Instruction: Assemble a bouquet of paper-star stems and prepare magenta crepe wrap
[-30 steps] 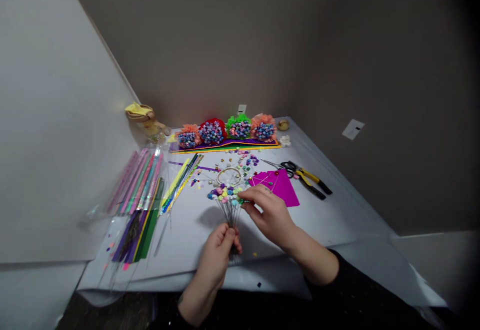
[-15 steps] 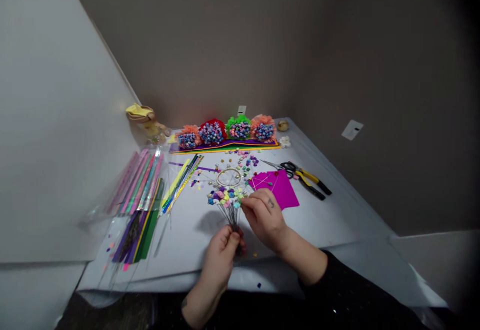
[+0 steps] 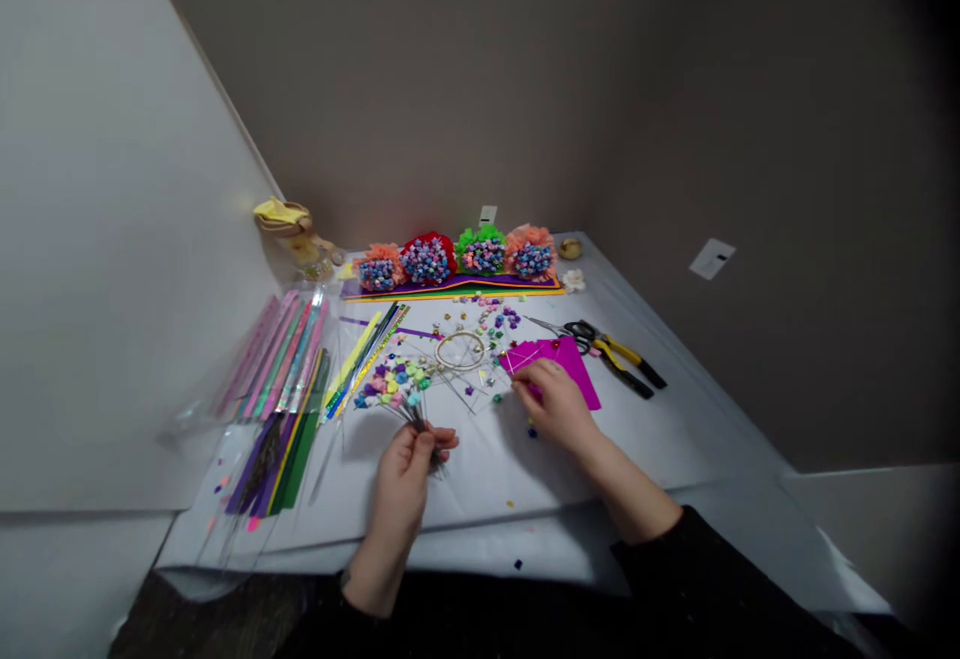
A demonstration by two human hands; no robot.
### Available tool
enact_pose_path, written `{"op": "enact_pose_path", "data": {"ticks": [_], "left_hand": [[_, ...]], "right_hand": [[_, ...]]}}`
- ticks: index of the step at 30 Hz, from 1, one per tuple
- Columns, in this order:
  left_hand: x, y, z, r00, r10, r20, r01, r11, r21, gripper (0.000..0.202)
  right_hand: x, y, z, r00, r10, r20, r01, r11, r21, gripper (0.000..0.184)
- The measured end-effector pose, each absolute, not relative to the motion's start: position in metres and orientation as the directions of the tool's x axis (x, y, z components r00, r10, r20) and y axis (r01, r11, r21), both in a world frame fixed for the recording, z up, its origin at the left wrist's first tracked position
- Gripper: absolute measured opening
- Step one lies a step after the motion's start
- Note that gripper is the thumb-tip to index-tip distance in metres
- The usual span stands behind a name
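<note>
My left hand (image 3: 405,469) is closed round the thin wire stems of a bunch of small folded paper stars (image 3: 394,381). The bunch tilts to the left, its pastel and bright heads fanned out above my fingers. At the near left edge of a magenta sheet (image 3: 577,379) is my right hand (image 3: 556,404), its thumb and fingers drawn together. Whatever they hold, if anything, is too small to make out. Loose wire stems and single stars lie between the hands, around a pale ring (image 3: 460,367).
Scissors (image 3: 574,331) and yellow-black pliers (image 3: 630,369) lie on the right. Paper strips (image 3: 300,439) and packaged strips (image 3: 281,349) cover the left. Several finished star bouquets (image 3: 427,261) stand at the back on coloured sheets, beside a yellow-topped basket-like item (image 3: 285,224).
My left hand has moved left with the bunch, which now leans left. My right hand has left the star heads and shifted right to the magenta sheet.
</note>
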State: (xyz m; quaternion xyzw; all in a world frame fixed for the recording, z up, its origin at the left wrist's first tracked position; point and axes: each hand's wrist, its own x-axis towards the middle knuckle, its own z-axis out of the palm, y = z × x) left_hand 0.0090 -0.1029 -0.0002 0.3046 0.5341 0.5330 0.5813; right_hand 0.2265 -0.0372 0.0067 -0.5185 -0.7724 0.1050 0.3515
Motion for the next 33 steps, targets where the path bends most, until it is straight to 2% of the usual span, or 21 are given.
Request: {"op": "enact_pose_path", "data": {"ticks": [3,7,15,19,24,27,30,33], "left_hand": [[0.007,-0.098,-0.005,-0.164,0.956,-0.242,-0.307,0.184,0.934,0.035],[0.01,-0.099,-0.01,-0.19,0.962,-0.197,-0.307,0.133,0.942,0.029],[0.008,-0.099,-0.017,-0.183,0.966,-0.183,-0.227,0.14,0.964,0.027],[0.008,-0.099,-0.016,-0.172,0.967,-0.185,-0.216,0.147,0.965,0.027],[0.01,-0.102,-0.009,-0.137,0.968,-0.211,-0.21,0.18,0.961,0.028],[0.012,-0.103,-0.006,-0.106,0.966,-0.237,-0.223,0.209,0.952,0.029],[0.017,-0.103,-0.003,-0.028,0.958,-0.285,-0.256,0.269,0.928,0.031],[0.023,-0.105,0.003,0.071,0.938,-0.339,-0.273,0.345,0.898,0.032]], "right_hand": [[0.225,-0.034,-0.007,-0.351,0.892,0.286,0.737,0.452,-0.503,0.017],[0.217,-0.033,-0.015,-0.374,0.899,0.227,0.775,0.438,-0.457,0.029],[0.213,-0.027,-0.013,-0.36,0.918,0.17,0.805,0.397,-0.44,0.018],[0.226,-0.034,-0.007,-0.291,0.936,0.195,0.778,0.351,-0.521,0.019],[0.257,-0.05,0.022,-0.111,0.931,0.347,0.711,0.319,-0.627,0.014],[0.27,-0.058,0.046,-0.024,0.948,0.318,0.597,0.269,-0.756,0.012],[0.269,-0.064,0.068,-0.121,0.966,0.23,0.38,0.259,-0.888,0.011],[0.256,-0.066,0.084,-0.322,0.931,0.17,0.271,0.262,-0.926,0.009]]}}
